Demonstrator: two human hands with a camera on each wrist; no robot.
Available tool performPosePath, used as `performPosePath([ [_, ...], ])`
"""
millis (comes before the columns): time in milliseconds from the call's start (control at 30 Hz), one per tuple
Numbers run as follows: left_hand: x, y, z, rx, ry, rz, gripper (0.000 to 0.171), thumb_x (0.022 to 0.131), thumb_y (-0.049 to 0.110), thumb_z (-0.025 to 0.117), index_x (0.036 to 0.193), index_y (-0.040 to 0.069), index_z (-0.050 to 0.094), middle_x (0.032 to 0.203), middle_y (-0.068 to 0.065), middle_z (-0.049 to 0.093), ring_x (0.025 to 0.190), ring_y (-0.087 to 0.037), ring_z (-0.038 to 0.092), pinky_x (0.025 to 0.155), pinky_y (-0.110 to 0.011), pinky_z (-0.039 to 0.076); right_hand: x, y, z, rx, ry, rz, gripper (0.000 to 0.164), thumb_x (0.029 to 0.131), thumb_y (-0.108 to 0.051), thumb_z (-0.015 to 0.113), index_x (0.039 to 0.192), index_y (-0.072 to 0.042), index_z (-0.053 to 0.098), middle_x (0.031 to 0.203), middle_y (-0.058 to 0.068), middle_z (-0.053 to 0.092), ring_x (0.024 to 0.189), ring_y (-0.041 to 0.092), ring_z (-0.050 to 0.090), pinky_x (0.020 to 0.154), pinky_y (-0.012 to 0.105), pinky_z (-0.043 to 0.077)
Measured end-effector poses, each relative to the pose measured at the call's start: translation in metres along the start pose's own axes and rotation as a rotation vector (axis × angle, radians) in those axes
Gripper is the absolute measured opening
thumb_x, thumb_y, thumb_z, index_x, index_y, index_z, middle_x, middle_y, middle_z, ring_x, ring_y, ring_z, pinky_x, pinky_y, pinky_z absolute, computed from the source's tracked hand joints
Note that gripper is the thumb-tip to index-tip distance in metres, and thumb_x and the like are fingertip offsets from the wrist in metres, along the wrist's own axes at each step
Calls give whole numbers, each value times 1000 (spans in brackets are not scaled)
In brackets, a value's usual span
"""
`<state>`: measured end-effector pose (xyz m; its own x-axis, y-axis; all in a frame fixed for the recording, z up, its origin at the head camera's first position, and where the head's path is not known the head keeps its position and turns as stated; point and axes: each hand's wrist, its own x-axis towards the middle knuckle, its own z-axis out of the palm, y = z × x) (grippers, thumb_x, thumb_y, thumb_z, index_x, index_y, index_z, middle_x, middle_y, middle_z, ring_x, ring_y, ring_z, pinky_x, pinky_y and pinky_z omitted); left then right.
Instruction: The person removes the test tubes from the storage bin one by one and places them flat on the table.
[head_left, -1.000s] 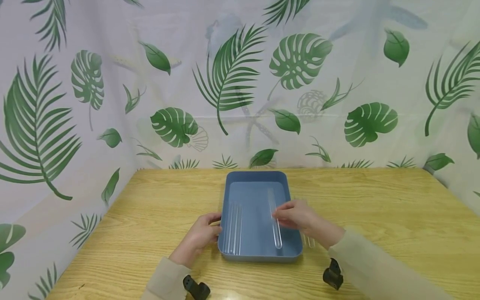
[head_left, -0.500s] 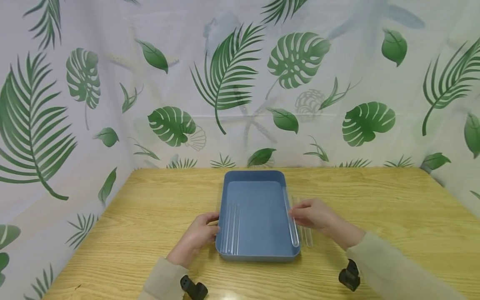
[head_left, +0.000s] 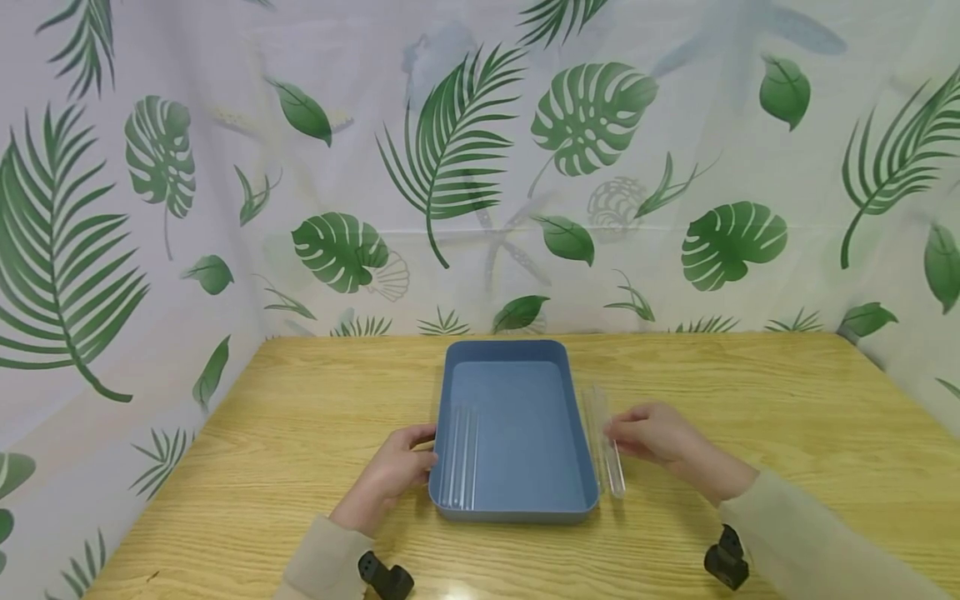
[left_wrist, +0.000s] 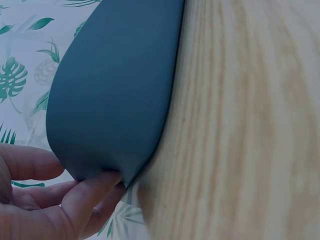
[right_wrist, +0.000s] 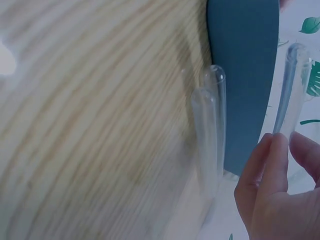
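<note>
My right hand pinches a clear glass test tube between thumb and fingers, just right of the blue tray. In the right wrist view the rounded end of this held tube points up, away from the fingertips. Other clear test tubes lie on the table along the tray's right wall, close beside the held one. Several more test tubes lie side by side inside the tray, along its left wall. Meanwhile my left hand touches the outside of the tray's left wall with its fingertips.
The wooden table carries the tray near its middle. Behind and at the sides hangs a white cloth printed with green leaves. A small black camera sits at my right wrist, another small black camera at my left.
My right hand has carried its test tube rightward, from over the tray's inside, across the right wall, to over the table beside it. The left hand stays at the tray's left wall.
</note>
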<state>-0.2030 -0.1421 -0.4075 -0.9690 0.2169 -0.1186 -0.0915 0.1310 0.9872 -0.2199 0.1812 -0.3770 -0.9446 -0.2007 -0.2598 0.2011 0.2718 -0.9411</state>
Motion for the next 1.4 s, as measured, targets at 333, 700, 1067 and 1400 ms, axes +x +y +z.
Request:
performPosePath([
  [333,0,0,1,-9,-2,8,46,82,-12,38,128,-16,31,129,-31,33,98,-29,52,78,-38,48,-3,6,-14,-19,31,10,35,85,-7,55,108,19,47,81,3,59,70,8,57,69,27,51],
  [700,0,1,1,-2,8,-5,46,83,-11,38,128,-15,31,130,-30,33,99,-29,52,79,-39,47,0,13,-22,-85,39,4,37,86,-8,54,110,20,46,85,5,60,73,9,59,70,28,51],
  [1067,0,1,0,7,10,-9,46,83,-11,39,128,-15,31,130,-30,33,100,-29,51,79,-40,47,6,19,-23,-192,75,3,29,84,-8,57,101,16,53,89,11,61,74,14,59,69,30,51],
  [1400,-1,0,-1,7,5,-3,46,83,-11,39,128,-15,31,130,-30,32,100,-29,51,80,-40,47,11,23,-21,-262,128,2,30,82,-5,59,100,18,53,90,17,57,74,17,59,67,31,52],
])
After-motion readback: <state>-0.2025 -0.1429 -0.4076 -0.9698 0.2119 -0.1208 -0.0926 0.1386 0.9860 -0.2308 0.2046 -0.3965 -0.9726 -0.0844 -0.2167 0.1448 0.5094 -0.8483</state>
